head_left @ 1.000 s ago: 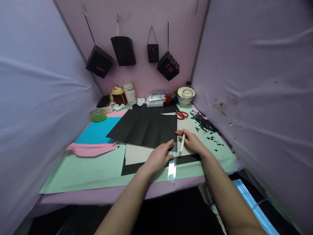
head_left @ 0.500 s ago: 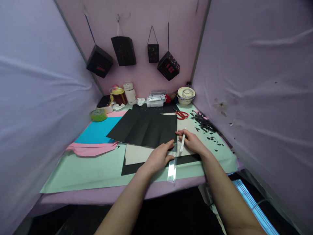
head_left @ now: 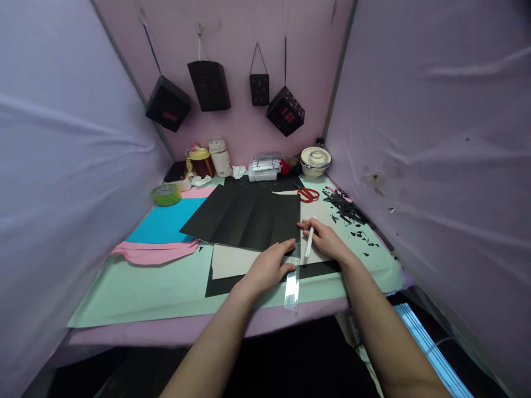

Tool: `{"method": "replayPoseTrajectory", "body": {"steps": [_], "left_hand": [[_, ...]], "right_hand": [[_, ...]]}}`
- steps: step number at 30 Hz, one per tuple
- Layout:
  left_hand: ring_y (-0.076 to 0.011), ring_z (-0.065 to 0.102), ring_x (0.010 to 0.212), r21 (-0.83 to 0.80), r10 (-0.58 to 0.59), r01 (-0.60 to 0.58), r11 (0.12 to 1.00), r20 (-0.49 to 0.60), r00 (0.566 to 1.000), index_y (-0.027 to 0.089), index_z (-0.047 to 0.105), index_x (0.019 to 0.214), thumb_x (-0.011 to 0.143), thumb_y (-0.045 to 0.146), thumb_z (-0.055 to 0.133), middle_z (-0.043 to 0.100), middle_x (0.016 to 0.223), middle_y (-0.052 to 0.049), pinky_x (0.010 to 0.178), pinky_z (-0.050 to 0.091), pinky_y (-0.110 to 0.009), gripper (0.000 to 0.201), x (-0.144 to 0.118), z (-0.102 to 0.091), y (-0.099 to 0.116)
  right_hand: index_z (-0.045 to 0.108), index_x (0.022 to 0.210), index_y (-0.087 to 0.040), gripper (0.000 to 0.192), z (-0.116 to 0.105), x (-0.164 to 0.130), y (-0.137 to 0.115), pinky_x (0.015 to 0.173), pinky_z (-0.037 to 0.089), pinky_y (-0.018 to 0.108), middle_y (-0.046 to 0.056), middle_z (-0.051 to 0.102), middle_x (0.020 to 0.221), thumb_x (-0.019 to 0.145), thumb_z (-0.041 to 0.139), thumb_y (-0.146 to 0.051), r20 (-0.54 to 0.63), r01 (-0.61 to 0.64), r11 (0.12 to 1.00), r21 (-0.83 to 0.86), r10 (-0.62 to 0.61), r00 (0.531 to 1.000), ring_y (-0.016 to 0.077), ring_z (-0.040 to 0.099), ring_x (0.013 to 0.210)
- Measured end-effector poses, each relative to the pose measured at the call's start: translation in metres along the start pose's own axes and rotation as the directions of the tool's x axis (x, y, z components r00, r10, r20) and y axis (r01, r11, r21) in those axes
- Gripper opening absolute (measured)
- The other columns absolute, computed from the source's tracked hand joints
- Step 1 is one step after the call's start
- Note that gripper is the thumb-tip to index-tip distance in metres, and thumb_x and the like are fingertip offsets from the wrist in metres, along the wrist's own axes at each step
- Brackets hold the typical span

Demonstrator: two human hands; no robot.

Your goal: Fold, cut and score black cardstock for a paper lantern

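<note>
My left hand (head_left: pixel 270 264) presses flat on a clear plastic ruler (head_left: pixel 292 286) that lies across the near edge of a creased black paper sheet (head_left: pixel 249 216). My right hand (head_left: pixel 326 237) grips a white pen-like tool (head_left: pixel 309 239) upright against the ruler's right side, its tip at the paper's right edge. Under the black sheet lie a grey card (head_left: pixel 232 261) and another black sheet (head_left: pixel 219 285).
Red scissors (head_left: pixel 308 193) and a pile of black paper scraps (head_left: pixel 346 211) lie at the right. Blue paper (head_left: pixel 168 223), pink paper (head_left: pixel 155 252) and a green tape roll (head_left: pixel 166 194) lie left. Jars, a clear box (head_left: pixel 262 168) and a bowl (head_left: pixel 316 160) stand at the back; black paper lanterns (head_left: pixel 208 85) hang above.
</note>
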State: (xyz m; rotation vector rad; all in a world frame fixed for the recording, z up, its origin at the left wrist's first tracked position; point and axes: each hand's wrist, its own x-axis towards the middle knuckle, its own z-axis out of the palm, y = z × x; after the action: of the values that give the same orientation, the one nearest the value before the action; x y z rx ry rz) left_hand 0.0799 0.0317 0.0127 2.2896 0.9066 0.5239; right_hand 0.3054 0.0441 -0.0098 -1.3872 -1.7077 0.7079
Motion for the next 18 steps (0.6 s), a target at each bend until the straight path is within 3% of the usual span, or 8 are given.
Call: {"method": "replayPoseTrajectory", "body": {"steps": [18], "left_hand": [[-0.0216, 0.051, 0.122, 0.014, 0.021, -0.021, 1.000, -0.008, 1.000, 0.025, 0.040, 0.138, 0.082, 0.023, 0.064, 0.055, 0.133, -0.005, 0.107, 0.035, -0.037, 0.060, -0.0001, 0.0000, -0.0001]], "right_hand": [[0.047, 0.081, -0.025, 0.006, 0.0004, 0.0000, 0.0006, 0.099, 0.040, 0.041, 0.005, 0.067, 0.114, 0.086, 0.048, -0.027, 0.003, 0.004, 1.000, -0.007, -0.004, 1.000, 0.0206, 0.055, 0.119]]}}
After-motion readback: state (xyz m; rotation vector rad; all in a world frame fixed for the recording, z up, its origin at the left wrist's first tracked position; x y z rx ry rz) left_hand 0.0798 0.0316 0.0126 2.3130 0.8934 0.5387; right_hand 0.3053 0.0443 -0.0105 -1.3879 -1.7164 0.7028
